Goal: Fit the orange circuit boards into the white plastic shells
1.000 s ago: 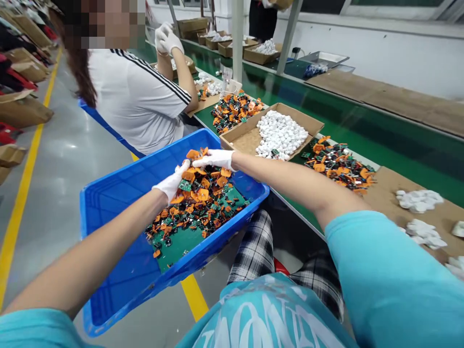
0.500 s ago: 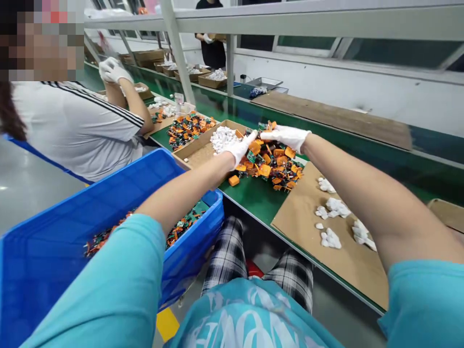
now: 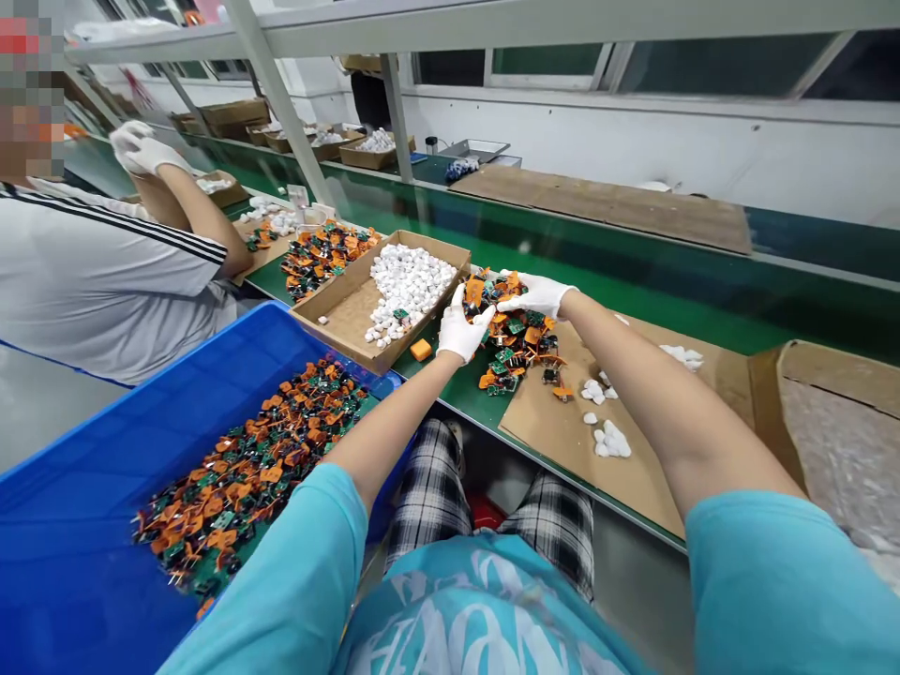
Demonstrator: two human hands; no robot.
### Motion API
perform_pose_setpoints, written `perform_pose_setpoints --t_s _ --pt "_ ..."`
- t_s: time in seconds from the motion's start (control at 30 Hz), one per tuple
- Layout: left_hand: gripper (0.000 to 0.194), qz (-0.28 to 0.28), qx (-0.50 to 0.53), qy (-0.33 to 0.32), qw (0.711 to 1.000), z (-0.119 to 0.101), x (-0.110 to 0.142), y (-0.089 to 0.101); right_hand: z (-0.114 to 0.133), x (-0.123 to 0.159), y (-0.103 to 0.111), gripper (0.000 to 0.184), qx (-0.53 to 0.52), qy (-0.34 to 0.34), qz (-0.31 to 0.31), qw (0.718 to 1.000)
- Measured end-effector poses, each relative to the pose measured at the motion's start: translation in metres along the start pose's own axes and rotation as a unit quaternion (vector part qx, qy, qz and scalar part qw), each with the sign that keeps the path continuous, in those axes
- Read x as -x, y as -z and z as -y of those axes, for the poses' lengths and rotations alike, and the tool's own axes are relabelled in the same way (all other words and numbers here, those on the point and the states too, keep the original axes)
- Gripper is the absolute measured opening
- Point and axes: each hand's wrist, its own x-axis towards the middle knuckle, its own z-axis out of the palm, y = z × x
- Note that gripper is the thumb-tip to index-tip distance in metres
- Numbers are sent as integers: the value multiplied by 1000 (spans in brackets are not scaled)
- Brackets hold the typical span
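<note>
My left hand (image 3: 464, 330), in a white glove, rests against the near left side of a heap of small green circuit boards with orange parts and wires (image 3: 520, 333). Its thumb and fingers are spread. From the right, my gloved right hand (image 3: 540, 295) reaches over the heap's far side, fingers stretched out and touching the parts. Some boards lie between both hands; fingertips are partly hidden among them. A few parts spill onto a cardboard sheet (image 3: 633, 469). One loose orange block (image 3: 421, 350) sits left of my left hand.
A shallow carton of white pieces (image 3: 330, 314) stands left of the heap. At lower left is a blue bin (image 3: 77, 478) of similar boards. White clumps (image 3: 610, 439) lie on the cardboard. A co-worker (image 3: 105, 253) sits at left; another carton (image 3: 770, 398) is at right.
The view has shifted, showing more of the bin and the right carton. My hands have come down and apart from the carton's edge onto the heap, whose parts now reach onto the cardboard.
</note>
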Motion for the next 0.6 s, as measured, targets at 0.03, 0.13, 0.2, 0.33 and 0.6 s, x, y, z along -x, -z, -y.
perform_pose_setpoints --t_s 0.03,0.13,0.2,0.33,0.6 --pt "84 -9 -12 -17 1000 4 5 -3 1 1 0 81 15 8 12 1000" --pt "97 -20 -49 -70 996 12 17 -6 4 7 4 84 76 28 15 997" --pt "101 -18 -64 -105 992 18 24 -3 5 16 9 85 104 33 0 994" --pt "103 -28 -52 -161 985 36 33 5 -7 52 14 78 53 15 -116 992" --pt "104 11 -95 -221 971 41 38 -3 -46 100 -67 66 63 -155 -329 929"
